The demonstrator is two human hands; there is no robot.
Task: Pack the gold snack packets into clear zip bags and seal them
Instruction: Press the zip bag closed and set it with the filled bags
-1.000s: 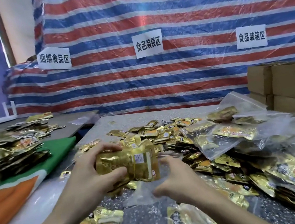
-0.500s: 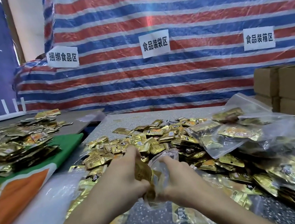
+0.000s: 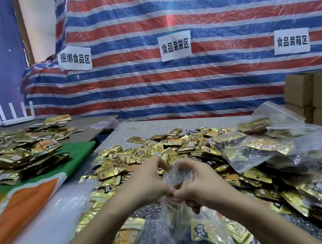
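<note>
The zip bag (image 3: 177, 183) hangs at mid-view above the worktop (image 3: 148, 127) with packets (image 3: 172, 212) inside, its mouth held between the left hand (image 3: 145, 187) and right hand (image 3: 203, 183). This appears to be the sealing step: lay both zip tracks flat and press along them end to end, keeping packets below the seal. The fingers (image 3: 154, 161) of both hands are curled and pinch the bag's top edge; loose packets (image 3: 150, 151) lie at twelve o'clock and filled bags (image 3: 267, 146) at three.
</note>
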